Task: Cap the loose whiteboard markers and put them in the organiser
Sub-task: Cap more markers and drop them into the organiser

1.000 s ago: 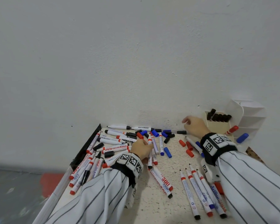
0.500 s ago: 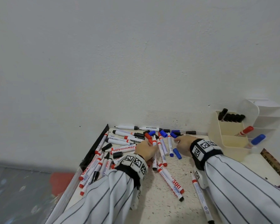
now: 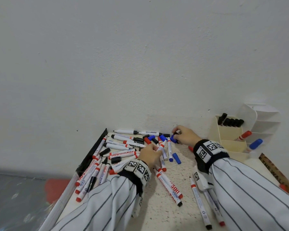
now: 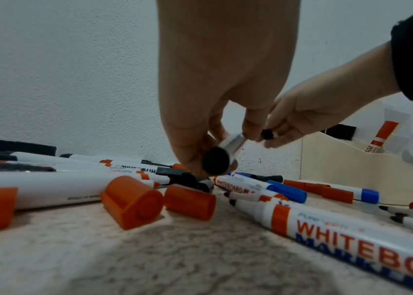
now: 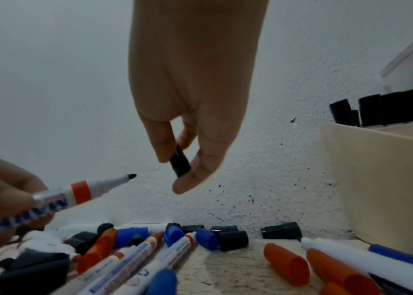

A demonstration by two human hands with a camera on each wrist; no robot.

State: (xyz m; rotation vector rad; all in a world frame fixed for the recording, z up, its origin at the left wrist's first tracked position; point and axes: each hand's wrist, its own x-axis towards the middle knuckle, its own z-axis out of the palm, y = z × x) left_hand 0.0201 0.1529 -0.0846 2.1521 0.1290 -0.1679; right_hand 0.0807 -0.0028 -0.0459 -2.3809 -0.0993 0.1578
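- Right wrist view: black cap [image 5: 180, 163] pinched between thumb and fingertips of right hand [image 5: 190, 95], held in the air above the scatter of loose caps by the wall.
- Same view, lower left: uncapped marker [image 5: 84, 192] with orange band and dark tip, gripped in left hand [image 5: 1, 197], tip aimed toward the black cap, gap between the two.
- Left wrist view: left hand [image 4: 223, 79] fingers curled round the marker barrel [image 4: 228, 149], black butt end toward the camera; right hand [image 4: 314, 111] just behind with a small dark piece at its fingertips.
- Head view: left hand [image 3: 151, 155] over the middle of the pile, marker [image 3: 160, 147] lifted off the counter; right hand [image 3: 184, 135] near the wall, close to blue caps [image 3: 173, 139].
- Loose markers [image 3: 169, 185] spread across the speckled counter [image 3: 157, 214], many uncapped, red, blue and black; thickest at the left edge beside a black strip [image 3: 93, 150].
- Loose caps in orange [image 5: 286, 261], blue [image 5: 206, 238] and black [image 5: 280, 230] lying among the barrels near the wall.
- Cream organiser [image 3: 230, 147] at the right against the wall; black-capped markers [image 3: 232, 121] standing in the rear compartment, one red-capped marker [image 3: 244, 135] and one blue-capped marker [image 3: 255, 144] leaning in nearer compartments.
- White tiered holder [image 3: 264, 120] just behind the organiser.
- Striped sleeves [image 3: 107, 205] and wrist bands with printed square tags [image 3: 208, 150] on both arms.
- Wooden ruler [image 3: 274, 172] at the right counter edge.
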